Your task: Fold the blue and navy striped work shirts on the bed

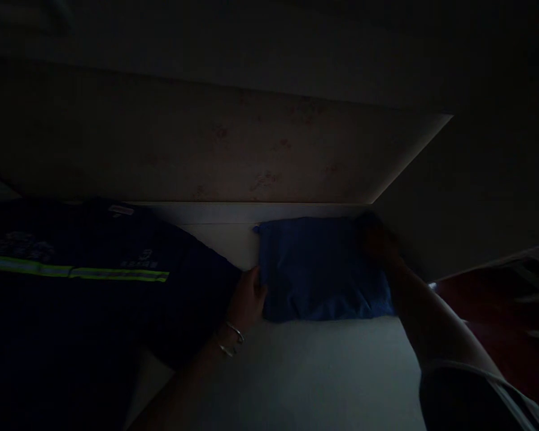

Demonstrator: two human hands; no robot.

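Note:
A blue folded cloth (pixel 318 269), perhaps a garment, lies flat on a pale surface near the back. My left hand (pixel 249 299) is at its left edge, fingers curled and closed on the border. At the cloth's right end is my right hand (pixel 379 242), closed on the fabric there; deep shadow hides most of its fingers. A dark navy work shirt (pixel 94 311) with a yellow-green reflective stripe and pale lettering is spread out on the left. Its sleeve reaches close to my left hand.
Behind the cloth rises a flower-patterned back panel (pixel 273 149). A dark side panel (pixel 466 197) stands on the right, close to my right hand. The pale surface (pixel 323 371) stretches toward me. Beyond the side panel is something red (pixel 498 317). The light is very dim.

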